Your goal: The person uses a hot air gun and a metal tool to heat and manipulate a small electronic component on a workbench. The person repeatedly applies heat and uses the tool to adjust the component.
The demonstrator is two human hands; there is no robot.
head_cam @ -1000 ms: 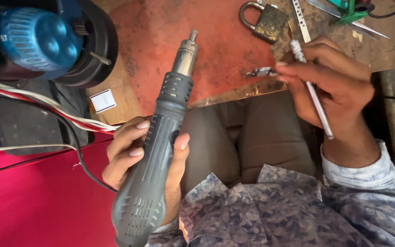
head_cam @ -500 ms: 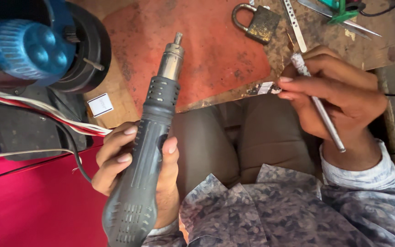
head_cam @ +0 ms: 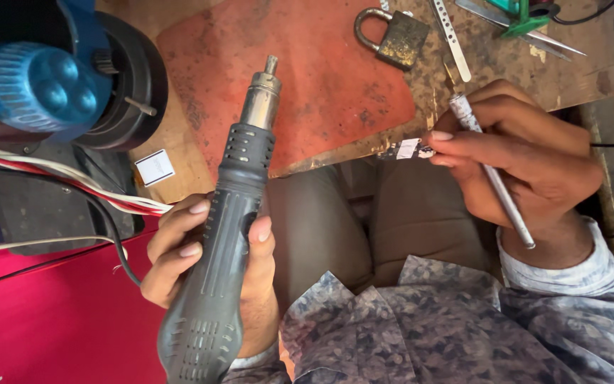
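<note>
Having swung more upright since a moment ago, with the metal nozzle now aimed at the red mat (head_cam: 307, 78) rather than leaning toward the padlock (head_cam: 392, 35). Gripping the grey heat gun (head_cam: 229, 235) around its handle with the left hand (head_cam: 207, 263), fingers wrapped on one side and thumb pressing on the other, body held over the lap. Pinching a small circuit strip (head_cam: 408, 150) at the mat's near edge with the right hand (head_cam: 520, 156), fingertips closed on it, while also clamping a slim metal rod (head_cam: 495, 188) slantwise through the same fist. Keeping the two hands well apart. Lying beyond on the worn bench: a perforated metal strip (head_cam: 450, 39) and tweezers (head_cam: 516, 28). Sitting at the left: a blue ribbed knob (head_cam: 33, 85) on a black housing, red and white wires (head_cam: 72, 181), and a small white square (head_cam: 154, 168).
</note>
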